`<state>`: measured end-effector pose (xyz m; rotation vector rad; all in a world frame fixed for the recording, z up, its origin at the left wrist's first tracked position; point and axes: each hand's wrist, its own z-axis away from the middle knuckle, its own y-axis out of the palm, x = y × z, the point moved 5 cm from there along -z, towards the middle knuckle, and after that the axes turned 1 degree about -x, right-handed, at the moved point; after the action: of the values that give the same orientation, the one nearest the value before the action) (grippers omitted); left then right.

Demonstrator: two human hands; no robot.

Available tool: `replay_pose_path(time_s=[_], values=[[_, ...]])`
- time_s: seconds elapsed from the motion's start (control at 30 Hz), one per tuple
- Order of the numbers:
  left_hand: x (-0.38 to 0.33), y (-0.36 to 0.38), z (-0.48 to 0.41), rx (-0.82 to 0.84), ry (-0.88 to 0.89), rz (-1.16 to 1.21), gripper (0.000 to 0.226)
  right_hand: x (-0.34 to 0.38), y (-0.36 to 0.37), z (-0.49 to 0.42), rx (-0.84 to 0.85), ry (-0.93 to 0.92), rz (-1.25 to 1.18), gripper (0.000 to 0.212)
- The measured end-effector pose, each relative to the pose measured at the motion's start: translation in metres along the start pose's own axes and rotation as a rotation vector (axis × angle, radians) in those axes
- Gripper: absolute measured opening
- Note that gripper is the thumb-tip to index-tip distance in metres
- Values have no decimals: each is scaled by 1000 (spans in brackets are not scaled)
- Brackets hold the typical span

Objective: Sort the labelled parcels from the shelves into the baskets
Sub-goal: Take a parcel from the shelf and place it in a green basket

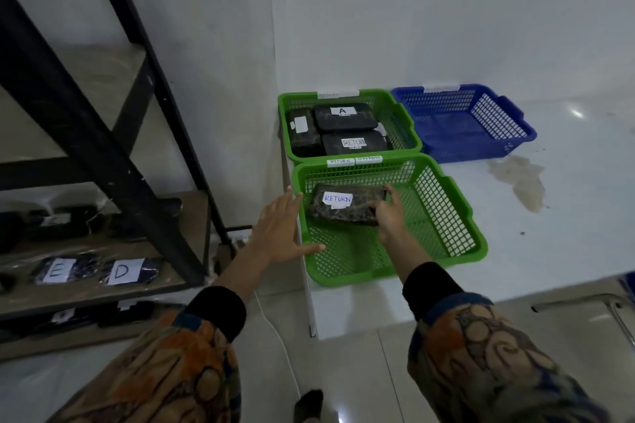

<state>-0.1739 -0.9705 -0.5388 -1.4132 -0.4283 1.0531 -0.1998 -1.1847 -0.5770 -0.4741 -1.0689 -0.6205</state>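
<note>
Our right hand [388, 215] grips the right end of the black plastic-wrapped parcel lbl'd RETURN [343, 208], fingers curled round it. It's inside the near green plastic lattice basket [450, 261], far-left part; can't tell if it rests on the btm. Our left hand [278, 230] is flat, fingers spread wide, holding nothing, at that basket's left rim. Just behind the basket: second green plastic basket [407, 120] w/ black parcels [340, 122]; behind-right, blue plastic basket [498, 120].

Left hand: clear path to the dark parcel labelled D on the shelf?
Probably yes: the left hand is open and empty by the near green plastic basket, and the D parcel lies uncovered at the shelf front.
</note>
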Motion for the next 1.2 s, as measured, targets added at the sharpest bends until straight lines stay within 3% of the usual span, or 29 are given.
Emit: replay_pose_path(time_s=[0.1, 0.23, 0.4, 0.5, 0.73, 0.93, 1.2], values=[[10, 8, -14, -5, 44, -76, 149, -4, 13, -21, 11, 17, 61, 61], [20, 17, -25, -9, 72, -70, 145, -11, 14, -42, 23, 26, 188, 52], [25, 24, -30, -51, 126, -88, 137, -35, 10, -57, 102, -110, 708, 104], [26, 26, -30, -68, 142, -98, 134, -25, 10, -40, 112, -146, 943, 97], [26, 29, -29, -81, 136, -96, 132, -26, 10, -36, 102, -182, 1117, 105], [21, 23, -22, -61, 48, -139, 136, -13, 9, -15, 93, -286, 1158, 79], [11, 2, 39, -130, -77, -171, 81, 13, 3, 49, 111, -515, 1130, 44]])
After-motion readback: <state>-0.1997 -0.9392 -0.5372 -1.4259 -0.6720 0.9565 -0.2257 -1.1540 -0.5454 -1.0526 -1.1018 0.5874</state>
